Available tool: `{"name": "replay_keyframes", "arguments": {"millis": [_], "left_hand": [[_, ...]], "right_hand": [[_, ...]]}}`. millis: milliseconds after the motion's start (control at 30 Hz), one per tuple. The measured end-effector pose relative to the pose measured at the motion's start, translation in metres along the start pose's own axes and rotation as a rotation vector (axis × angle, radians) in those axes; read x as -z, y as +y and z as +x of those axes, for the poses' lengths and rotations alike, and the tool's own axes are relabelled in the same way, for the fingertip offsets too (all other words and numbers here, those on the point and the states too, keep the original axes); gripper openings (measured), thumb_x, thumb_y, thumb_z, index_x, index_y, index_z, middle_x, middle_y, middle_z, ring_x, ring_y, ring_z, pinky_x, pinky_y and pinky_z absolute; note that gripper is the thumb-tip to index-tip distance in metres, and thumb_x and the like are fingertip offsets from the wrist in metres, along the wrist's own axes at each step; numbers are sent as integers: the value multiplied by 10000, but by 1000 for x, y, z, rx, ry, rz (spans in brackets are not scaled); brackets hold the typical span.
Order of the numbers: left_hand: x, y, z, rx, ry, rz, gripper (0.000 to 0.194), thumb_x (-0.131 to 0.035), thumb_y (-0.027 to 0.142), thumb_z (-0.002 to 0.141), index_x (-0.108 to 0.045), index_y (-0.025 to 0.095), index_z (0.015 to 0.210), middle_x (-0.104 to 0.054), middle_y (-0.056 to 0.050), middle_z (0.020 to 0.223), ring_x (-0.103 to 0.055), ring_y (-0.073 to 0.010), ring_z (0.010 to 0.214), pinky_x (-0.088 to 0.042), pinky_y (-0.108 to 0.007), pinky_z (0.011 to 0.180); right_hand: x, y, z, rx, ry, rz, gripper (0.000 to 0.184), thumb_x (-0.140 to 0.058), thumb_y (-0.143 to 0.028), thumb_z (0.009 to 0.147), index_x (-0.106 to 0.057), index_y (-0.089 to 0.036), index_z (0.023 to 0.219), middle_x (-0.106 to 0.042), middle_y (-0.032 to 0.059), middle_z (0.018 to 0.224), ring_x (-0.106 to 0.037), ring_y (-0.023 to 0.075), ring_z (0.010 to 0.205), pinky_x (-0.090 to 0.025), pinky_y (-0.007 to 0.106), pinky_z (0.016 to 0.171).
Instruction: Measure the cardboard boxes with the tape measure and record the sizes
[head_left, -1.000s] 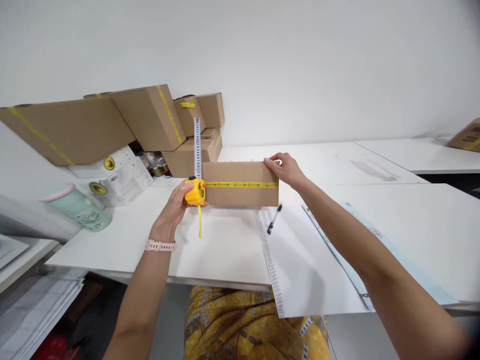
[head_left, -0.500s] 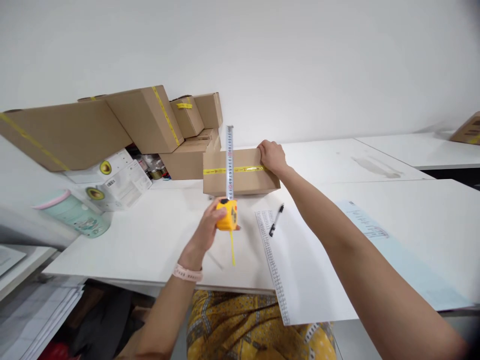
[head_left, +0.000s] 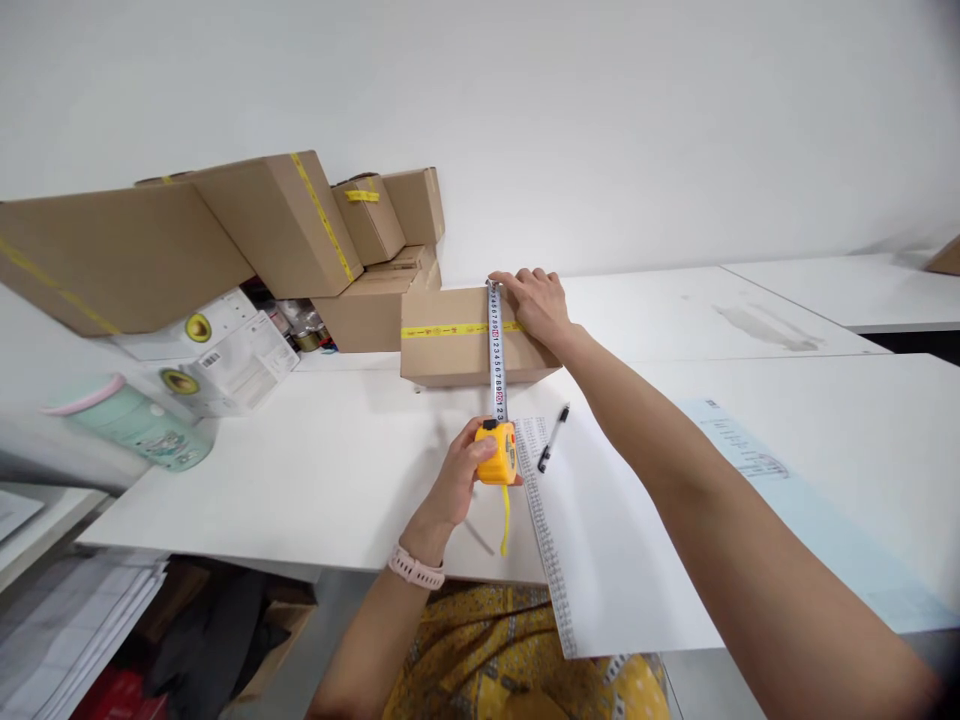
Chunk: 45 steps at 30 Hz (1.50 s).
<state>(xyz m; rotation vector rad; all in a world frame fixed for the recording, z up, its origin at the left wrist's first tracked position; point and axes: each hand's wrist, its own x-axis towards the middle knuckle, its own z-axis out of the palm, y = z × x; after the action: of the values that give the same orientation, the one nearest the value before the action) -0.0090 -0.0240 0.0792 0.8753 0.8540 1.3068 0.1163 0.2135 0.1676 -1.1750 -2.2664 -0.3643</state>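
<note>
A yellow tape measure (head_left: 496, 456) is in my left hand (head_left: 456, 480), which is closed around its case in front of the box. Its pulled-out blade (head_left: 498, 360) lies across the top of a cardboard box (head_left: 450, 350) banded with yellow tape, and a yellow wrist strap hangs from the case. My right hand (head_left: 534, 300) rests on the box's far right part, its fingers pinching the blade's hooked end at the far edge. The thumb and fingertips are partly hidden there.
Stacked cardboard boxes (head_left: 285, 220) stand at the back left, beside white avocado-printed boxes (head_left: 240, 365) and a mint tumbler (head_left: 139, 425). A spiral notebook (head_left: 615, 560) with a pen (head_left: 553, 440) lies right of my left hand. Further right is a light blue sheet (head_left: 810, 520).
My left hand has moved right and nearer to me with the tape measure. The blade's end has come down to the box's far edge, where my right fingers have reached it.
</note>
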Motion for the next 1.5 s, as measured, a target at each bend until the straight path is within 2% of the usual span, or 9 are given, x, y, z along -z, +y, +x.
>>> {"name": "replay_keyframes", "arguments": {"millis": [167, 333, 433, 600, 1133, 1233, 1367, 1500], "left_hand": [[-2, -7, -2, 23, 2, 8, 516, -806, 497, 704, -620, 190, 1075, -635, -79, 1081, -623, -208, 881, -628, -381, 689], [7, -18, 1, 10, 7, 102, 507, -801, 487, 735, -617, 210, 1117, -620, -64, 1128, -627, -191, 864, -613, -369, 718], [13, -25, 6, 3, -24, 172, 498, -808, 467, 754, -611, 212, 1133, -615, -56, 1133, -622, -169, 847, -592, -362, 768], [17, -29, 9, 6, -67, 198, 515, -802, 475, 784, -594, 233, 1188, -617, -65, 1153, -619, -181, 929, -561, -351, 821], [17, -28, 9, 12, -107, 203, 511, -795, 497, 805, -558, 230, 1171, -630, -60, 1068, -636, -160, 833, -538, -311, 731], [16, -29, 9, 28, -91, 206, 514, -794, 491, 806, -554, 229, 1179, -619, -58, 1082, -636, -159, 823, -540, -310, 718], [12, -31, -5, 23, -69, 210, 515, -793, 488, 807, -567, 226, 1188, -602, -59, 1120, -632, -157, 821, -554, -306, 710], [10, -30, -39, -33, -86, 182, 584, -800, 520, 788, -557, 233, 1234, -607, -78, 1162, -652, -191, 876, -585, -349, 776]], "right_hand": [[0, 1, 3, 66, -34, -51, 519, -321, -175, 1009, -537, -365, 1441, -632, 126, 1160, -459, 286, 966, -279, 410, 802], [-2, 3, 3, 79, -38, -62, 485, -355, -242, 1021, -535, -376, 1450, -628, 128, 1155, -440, 297, 982, -276, 410, 798], [-5, 4, 3, 81, -34, -51, 489, -392, -268, 1012, -521, -386, 1469, -625, 127, 1165, -434, 305, 996, -278, 418, 811], [-12, 7, 4, 85, 13, -29, 504, -373, -238, 1000, -542, -372, 1455, -632, 132, 1128, -424, 309, 992, -273, 429, 809], [-13, 7, 2, 85, 30, -32, 498, -353, -233, 996, -546, -356, 1439, -620, 127, 1122, -413, 306, 1000, -267, 430, 819], [-13, 7, 0, 83, 38, -33, 529, -311, -208, 1003, -501, -349, 1476, -626, 118, 1098, -418, 298, 993, -272, 430, 829], [-12, 4, -4, 39, 75, -38, 528, -258, -269, 1031, -415, -238, 1534, -629, 125, 1027, -425, 302, 999, -284, 437, 861], [-6, -5, -18, 1, 79, -48, 528, -227, -451, 1047, -570, -179, 1342, -623, 153, 1073, -433, 322, 1053, -290, 455, 915]]}}
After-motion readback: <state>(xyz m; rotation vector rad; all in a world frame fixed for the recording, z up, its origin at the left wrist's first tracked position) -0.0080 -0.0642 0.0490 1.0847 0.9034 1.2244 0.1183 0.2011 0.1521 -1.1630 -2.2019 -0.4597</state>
